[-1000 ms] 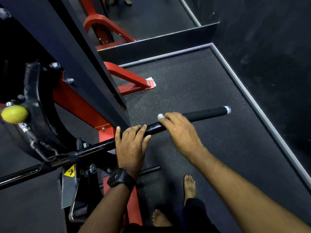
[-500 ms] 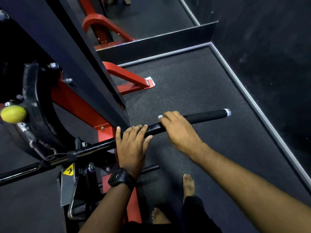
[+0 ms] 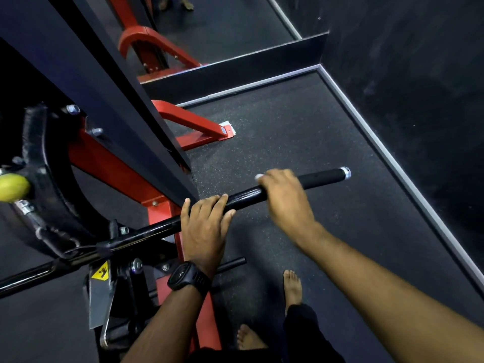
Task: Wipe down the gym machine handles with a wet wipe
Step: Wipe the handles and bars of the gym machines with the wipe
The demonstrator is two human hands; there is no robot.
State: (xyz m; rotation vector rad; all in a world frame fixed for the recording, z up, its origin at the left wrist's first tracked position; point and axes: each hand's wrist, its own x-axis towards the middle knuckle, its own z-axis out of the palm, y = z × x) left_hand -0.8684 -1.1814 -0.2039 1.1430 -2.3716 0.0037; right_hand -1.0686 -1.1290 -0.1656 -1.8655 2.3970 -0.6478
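Hands, two of them, both ours, sit on one long black handle bar (image 3: 322,177) that runs from the near left up to the far right. Our left hand (image 3: 203,226) wraps the bare shiny part of the bar, its grip closed around it with fingers over the top and thumb to the right. Our right hand (image 3: 284,196) lies farther right along the same bar, its grip clamped down over the bar with the wet wipe (image 3: 259,176) beneath it. We see only one small white corner of that wipe poking out past the fingertips; the rest is hidden under the palm. Right of that hand the bar has a matte black sleeve ending in one silver cap (image 3: 345,172).

We count one black watch (image 3: 189,275) on the left wrist, two bare feet on the dark speckled floor (image 3: 288,132) at the near edge, one yellow warning sticker (image 3: 100,271) on the machine, and one yellow-green ball (image 3: 13,187) cut off at the left edge. Red frame members (image 3: 193,124) stand behind a dark slanted panel (image 3: 104,95) that hides much of the machine. The bar's left end runs out of view.
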